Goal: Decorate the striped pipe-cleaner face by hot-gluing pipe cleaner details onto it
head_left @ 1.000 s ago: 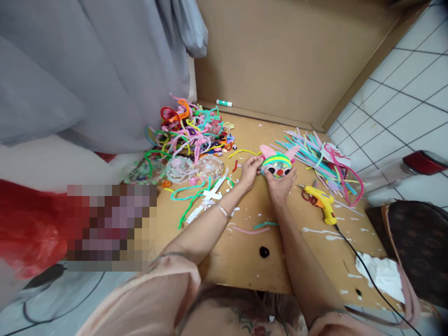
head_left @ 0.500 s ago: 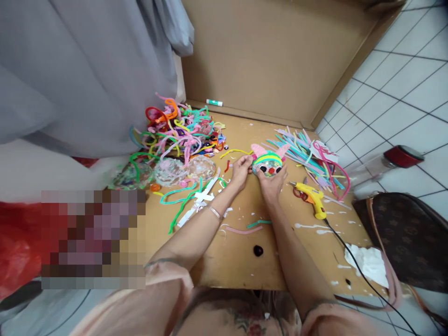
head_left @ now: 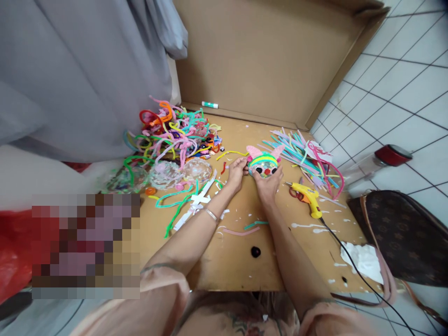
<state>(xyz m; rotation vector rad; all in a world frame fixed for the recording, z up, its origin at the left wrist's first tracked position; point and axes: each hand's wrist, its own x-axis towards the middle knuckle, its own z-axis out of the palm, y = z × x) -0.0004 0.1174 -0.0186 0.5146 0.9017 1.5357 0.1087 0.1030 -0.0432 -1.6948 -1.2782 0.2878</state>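
A small animal-face piece (head_left: 263, 158) is held up just above the table (head_left: 224, 270), or resting on it (contact cannot be told), in the middle of the work area, beyond the forearms. It is gripped from the right by the right hand (head_left: 269, 184), thumb laid across the lower front and fingers wrapped around the far side. The left hand (head_left: 238, 173) is set against its left edge with fingers drawn narrow; whether a part is pinched there or the edge is only being braced cannot be told. Two pink ears (head_left: 253, 151), a yellow-and-green band, dark eyes and a red nose (head_left: 267, 171) are already in place, so the step in hand is judged to be side-edge work: a part being pressed, seated or adjusted near the left fingertips. For the next move, a steady right-hand hold would be called for, with light pressure from the left, since the ears and eyes could be knocked loose. The yellow glue gun (head_left: 311, 198) is left lying to the right, near but untouched. Loose pipe cleaners (head_left: 287, 149) are spread behind it, white paper strips (head_left: 201, 198) near the left forearm, and a black pom-pom (head_left: 255, 252) between the forearms.
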